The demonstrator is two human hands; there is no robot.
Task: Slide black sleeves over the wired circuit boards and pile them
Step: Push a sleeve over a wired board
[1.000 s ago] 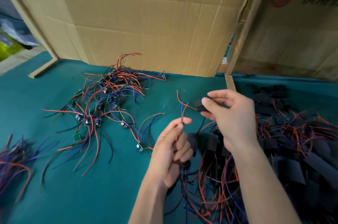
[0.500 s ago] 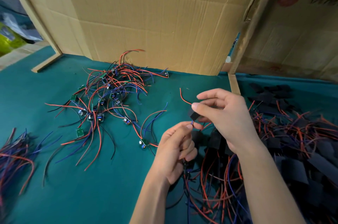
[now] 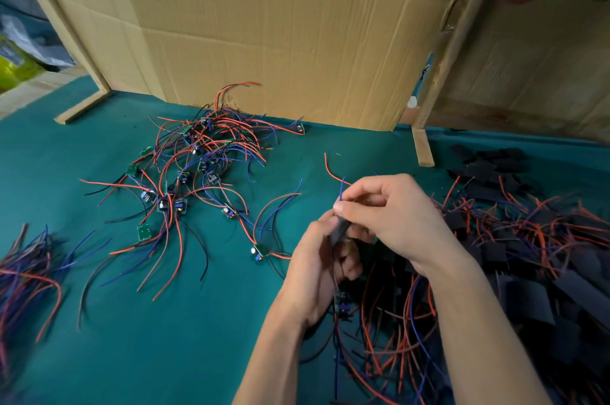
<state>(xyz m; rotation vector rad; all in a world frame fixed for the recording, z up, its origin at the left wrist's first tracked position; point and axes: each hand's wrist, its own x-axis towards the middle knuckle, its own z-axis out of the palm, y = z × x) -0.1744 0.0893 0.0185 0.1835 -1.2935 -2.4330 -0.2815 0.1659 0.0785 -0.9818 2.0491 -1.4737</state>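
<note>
**One sleeve now riding down the wires**

One second back, the right hand [image 3: 396,219] held the black sleeve [image 3: 340,229] up and apart from the blue wire [image 3: 341,188] pinched in the left hand [image 3: 317,269]. Half a second back the two met at the wire's tip. Now the sleeve sits lower, between both hands, and the blue wire end pokes out above the right forefinger, with a red wire [image 3: 330,168] arching away toward the cardboard wall [image 3: 280,41]. So the threading appears done and the sleeve is travelling along the leads.

Right grip: thumb and forefinger pinch the sleeve's upper end. Left grip: fingers curled round the wires just under the sleeve. The circuit board [image 3: 341,302] hangs below the left palm, still bare, so the sleeve likely has further to slide.

On the green bench [image 3: 165,338] the unsleeved boards [image 3: 194,166] lie to the left; the finished pile [image 3: 515,256] lies to the right, under and beyond the right wrist.
</note>
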